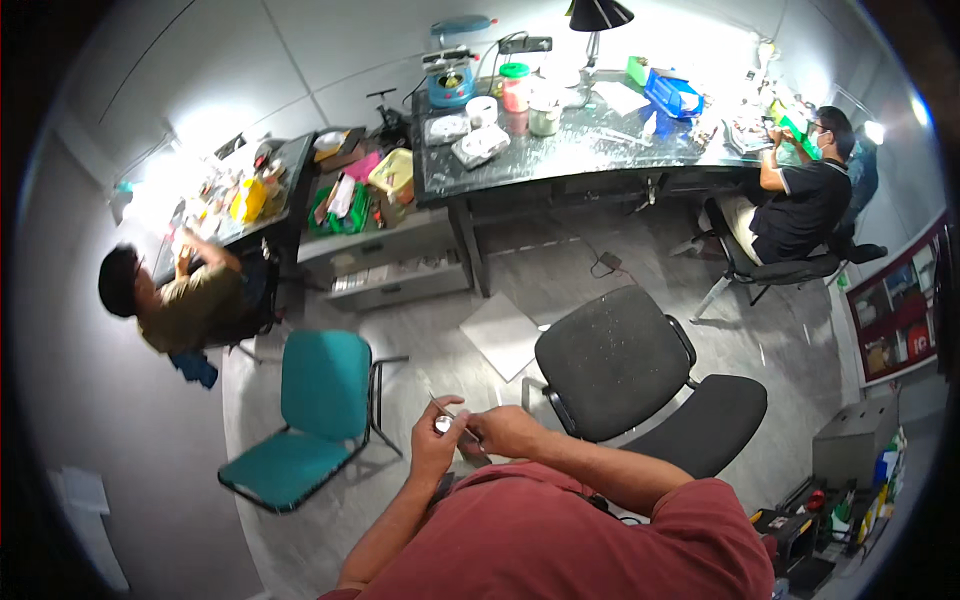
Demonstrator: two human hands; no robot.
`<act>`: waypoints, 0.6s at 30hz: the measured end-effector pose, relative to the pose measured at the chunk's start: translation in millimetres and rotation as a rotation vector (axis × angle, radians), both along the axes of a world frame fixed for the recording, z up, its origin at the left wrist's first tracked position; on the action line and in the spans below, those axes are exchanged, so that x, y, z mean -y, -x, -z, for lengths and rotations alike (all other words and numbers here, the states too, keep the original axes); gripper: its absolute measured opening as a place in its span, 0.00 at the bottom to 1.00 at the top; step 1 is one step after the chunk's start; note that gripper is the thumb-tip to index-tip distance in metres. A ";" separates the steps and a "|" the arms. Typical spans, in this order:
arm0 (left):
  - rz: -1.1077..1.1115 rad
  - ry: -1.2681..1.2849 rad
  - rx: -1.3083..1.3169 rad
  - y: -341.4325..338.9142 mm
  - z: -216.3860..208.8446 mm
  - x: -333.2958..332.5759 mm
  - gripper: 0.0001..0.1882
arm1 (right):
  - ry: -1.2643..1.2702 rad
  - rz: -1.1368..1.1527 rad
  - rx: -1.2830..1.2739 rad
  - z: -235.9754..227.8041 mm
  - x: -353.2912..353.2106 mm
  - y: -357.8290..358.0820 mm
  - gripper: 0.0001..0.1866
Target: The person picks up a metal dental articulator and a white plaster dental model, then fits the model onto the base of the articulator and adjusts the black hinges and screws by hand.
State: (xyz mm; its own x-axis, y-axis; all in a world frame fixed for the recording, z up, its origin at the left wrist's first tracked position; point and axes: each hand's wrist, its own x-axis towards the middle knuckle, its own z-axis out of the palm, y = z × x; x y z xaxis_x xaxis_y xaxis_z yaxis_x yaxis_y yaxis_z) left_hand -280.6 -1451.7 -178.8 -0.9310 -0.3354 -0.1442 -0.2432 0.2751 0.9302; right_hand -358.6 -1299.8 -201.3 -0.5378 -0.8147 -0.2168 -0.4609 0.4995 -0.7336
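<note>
My left hand (432,449) is closed around a small round whitish piece (443,424), held in front of my body at waist height. Close beside it, my right hand (508,432) is closed with its fingertips on a thin stick-like tool (459,419), which slants across the left fingers next to the round piece. The exact kind of tool and piece is too small to make out, and the fingers partly cover both.
A black office chair (618,362) and a green chair (324,371) stand ahead. Beyond is a dark workbench (560,155) with containers and a blue bin (674,93). A person (200,293) sits at the left bench, another (806,200) at the right. A white square panel (500,337) lies on the floor.
</note>
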 end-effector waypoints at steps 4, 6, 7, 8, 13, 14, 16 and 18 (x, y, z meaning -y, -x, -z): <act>0.202 0.043 -0.146 57.1 14.1 50.5 0.07 | 0.035 0.070 0.038 -8.9 30.7 40.3 0.21; 0.271 -0.020 -0.087 89.7 16.8 71.1 0.07 | 0.112 0.106 0.154 1.6 42.5 65.4 0.26; 0.320 -0.074 -0.034 110.3 16.6 78.2 0.07 | 0.110 0.124 0.153 8.6 43.7 79.4 0.26; 0.332 -0.065 -0.022 130.3 14.5 83.5 0.07 | 0.220 0.165 0.246 13.8 40.9 94.6 0.26; 0.456 -0.041 0.102 234.5 18.9 110.0 0.12 | 0.530 0.368 0.308 26.0 33.2 181.2 0.24; 0.430 -0.112 0.061 251.8 23.9 113.6 0.15 | 0.491 0.408 0.414 29.0 28.1 204.4 0.23; 0.363 -0.280 -0.009 285.8 32.0 121.4 0.17 | 0.587 0.564 0.244 39.6 17.6 260.6 0.22; 0.261 -0.461 0.039 319.4 49.7 144.5 0.14 | 0.598 0.776 0.202 30.6 1.5 328.4 0.21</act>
State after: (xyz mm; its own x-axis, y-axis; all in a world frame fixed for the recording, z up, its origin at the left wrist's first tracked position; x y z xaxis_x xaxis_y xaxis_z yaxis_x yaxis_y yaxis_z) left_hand -600.0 -1596.2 -228.5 -0.9660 0.0133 -0.2583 -0.2582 -0.1043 0.9604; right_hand -687.0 -1301.3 -231.9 -0.9655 -0.2585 -0.0319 -0.0028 0.1327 -0.9912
